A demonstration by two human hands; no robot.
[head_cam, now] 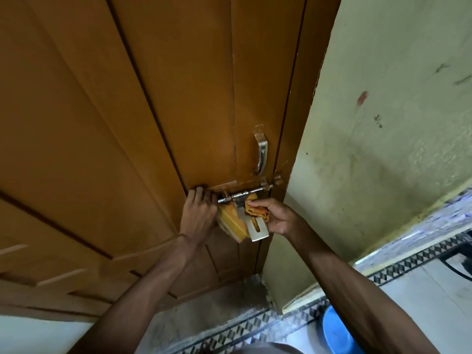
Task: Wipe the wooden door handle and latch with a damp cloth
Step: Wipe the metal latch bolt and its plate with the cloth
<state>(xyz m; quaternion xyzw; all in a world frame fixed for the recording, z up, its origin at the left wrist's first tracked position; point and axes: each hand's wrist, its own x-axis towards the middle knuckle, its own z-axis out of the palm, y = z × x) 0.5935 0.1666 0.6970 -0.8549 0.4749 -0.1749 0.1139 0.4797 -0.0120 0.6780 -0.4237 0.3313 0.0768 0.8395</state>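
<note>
A brown wooden door (127, 111) fills the left and middle of the head view. Near its right edge is a curved metal handle (262, 153), and below it a horizontal metal sliding latch (242, 194) with a flat hasp plate (258, 229) hanging down. My right hand (277, 217) pinches a bunched yellow-orange cloth (255, 209) against the latch beside the hasp. My left hand (200, 210) rests on the door at the latch's left end, fingers curled over a yellow block (233, 224). Whether it grips the block is unclear.
A pale green stained wall (383, 123) stands right of the door frame. Patterned black-and-white floor tiling (255, 328) runs along the bottom. A blue tub (337, 333) sits on the floor at lower right, partly behind my right forearm.
</note>
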